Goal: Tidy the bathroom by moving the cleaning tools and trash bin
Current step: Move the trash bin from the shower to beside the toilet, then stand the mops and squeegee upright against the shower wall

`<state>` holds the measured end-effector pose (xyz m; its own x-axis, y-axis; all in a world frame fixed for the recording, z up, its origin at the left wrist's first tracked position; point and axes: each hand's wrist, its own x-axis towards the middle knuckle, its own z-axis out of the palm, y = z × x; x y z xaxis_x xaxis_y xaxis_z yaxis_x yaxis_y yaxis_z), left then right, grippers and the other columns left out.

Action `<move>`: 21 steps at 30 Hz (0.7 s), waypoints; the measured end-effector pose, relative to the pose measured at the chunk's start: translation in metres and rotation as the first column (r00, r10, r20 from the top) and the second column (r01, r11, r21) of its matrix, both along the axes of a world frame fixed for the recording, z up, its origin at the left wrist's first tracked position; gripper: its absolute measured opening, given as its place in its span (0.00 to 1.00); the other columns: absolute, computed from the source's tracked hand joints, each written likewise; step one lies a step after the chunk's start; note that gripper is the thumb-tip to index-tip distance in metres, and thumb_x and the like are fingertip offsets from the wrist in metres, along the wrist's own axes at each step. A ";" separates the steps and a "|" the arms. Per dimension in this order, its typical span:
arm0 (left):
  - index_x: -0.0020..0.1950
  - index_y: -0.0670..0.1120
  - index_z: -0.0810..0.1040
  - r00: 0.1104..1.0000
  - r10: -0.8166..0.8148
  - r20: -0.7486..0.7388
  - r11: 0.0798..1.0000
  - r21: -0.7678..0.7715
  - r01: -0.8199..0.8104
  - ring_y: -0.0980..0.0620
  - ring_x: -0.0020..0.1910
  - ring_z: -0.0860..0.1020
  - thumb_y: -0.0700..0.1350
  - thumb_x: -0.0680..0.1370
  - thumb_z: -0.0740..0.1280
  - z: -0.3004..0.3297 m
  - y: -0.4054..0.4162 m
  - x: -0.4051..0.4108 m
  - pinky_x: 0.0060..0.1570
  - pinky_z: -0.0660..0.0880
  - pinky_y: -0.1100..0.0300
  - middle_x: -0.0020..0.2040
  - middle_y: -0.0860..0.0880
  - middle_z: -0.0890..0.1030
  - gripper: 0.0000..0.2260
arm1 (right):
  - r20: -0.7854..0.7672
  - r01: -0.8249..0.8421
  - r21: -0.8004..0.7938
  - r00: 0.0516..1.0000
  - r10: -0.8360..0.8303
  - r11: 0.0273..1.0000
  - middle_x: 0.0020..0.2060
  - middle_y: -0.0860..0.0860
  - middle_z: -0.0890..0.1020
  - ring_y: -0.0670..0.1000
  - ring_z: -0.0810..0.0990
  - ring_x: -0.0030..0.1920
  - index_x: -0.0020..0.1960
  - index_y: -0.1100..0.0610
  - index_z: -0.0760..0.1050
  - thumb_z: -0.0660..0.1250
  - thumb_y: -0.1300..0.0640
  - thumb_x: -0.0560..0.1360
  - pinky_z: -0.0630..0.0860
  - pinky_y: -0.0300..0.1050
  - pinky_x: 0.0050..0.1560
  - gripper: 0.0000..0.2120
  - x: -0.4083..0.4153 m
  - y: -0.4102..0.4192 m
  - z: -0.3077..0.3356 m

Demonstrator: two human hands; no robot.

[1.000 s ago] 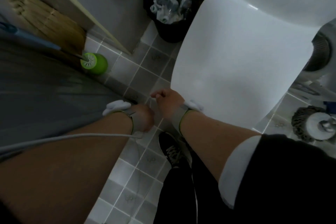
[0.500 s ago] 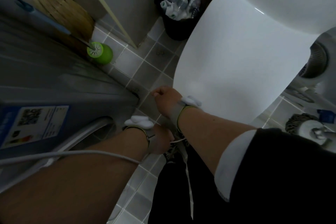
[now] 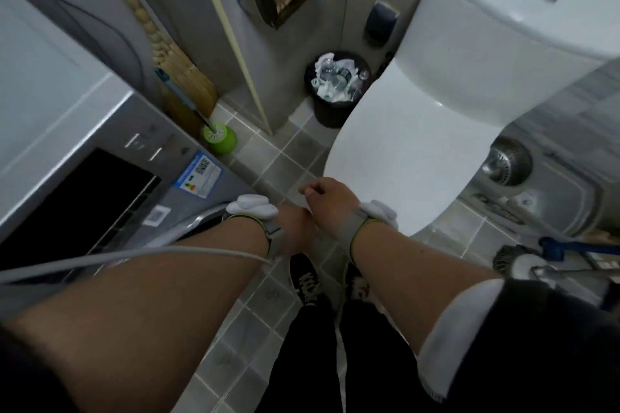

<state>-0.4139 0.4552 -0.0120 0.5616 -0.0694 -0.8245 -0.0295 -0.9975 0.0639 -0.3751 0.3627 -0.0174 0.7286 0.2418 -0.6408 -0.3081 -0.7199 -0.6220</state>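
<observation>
The toilet (image 3: 419,144) is glossy white ceramic; the floor (image 3: 255,322) is matt grey tile with pale grout. The trash bin (image 3: 330,112) looks like black plastic, filled with crumpled paper and clear bottles. The brush holder (image 3: 223,141) is smooth green plastic

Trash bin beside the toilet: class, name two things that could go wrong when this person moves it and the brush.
1. The trash bin is heaped to the rim with bottles and paper, so tilting it may spill litter.
2. It sits wedged between the wall and the toilet, so lifting it could knock the bowl.
3. The toilet brush leans in its green holder, which may tip.
</observation>
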 end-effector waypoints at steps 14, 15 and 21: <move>0.57 0.51 0.80 0.919 0.220 0.328 0.963 -0.223 -0.151 0.47 0.56 0.79 0.48 0.76 0.64 0.191 -0.047 -0.161 0.56 0.75 0.58 0.57 0.48 0.81 0.12 | 0.287 -0.031 0.015 0.958 0.026 0.999 0.50 0.44 0.83 0.49 0.80 0.51 0.50 0.47 0.81 0.61 0.49 0.77 0.75 0.43 0.53 0.10 -0.170 -0.088 0.186; 0.56 0.51 0.80 0.913 0.216 0.345 0.962 -0.237 -0.139 0.47 0.55 0.79 0.48 0.75 0.64 0.199 -0.051 -0.166 0.55 0.74 0.60 0.56 0.49 0.82 0.11 | 0.297 -0.022 0.003 0.955 0.020 1.000 0.48 0.43 0.83 0.49 0.80 0.50 0.49 0.46 0.80 0.61 0.48 0.77 0.76 0.44 0.53 0.09 -0.178 -0.093 0.193; 0.53 0.54 0.80 0.867 0.175 0.467 0.936 -0.352 0.001 0.51 0.54 0.79 0.50 0.74 0.65 0.253 -0.086 -0.198 0.53 0.75 0.61 0.55 0.54 0.82 0.10 | 0.429 0.258 0.044 0.868 -0.252 0.965 0.49 0.43 0.83 0.47 0.80 0.51 0.50 0.49 0.81 0.64 0.53 0.77 0.76 0.41 0.55 0.08 -0.246 -0.148 0.255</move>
<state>-0.6123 0.3696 0.2414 0.8979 -0.2192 -0.3818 -0.0587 -0.9192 0.3895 -0.6212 0.2147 0.2376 0.9668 0.0033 -0.2554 -0.1892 -0.6626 -0.7247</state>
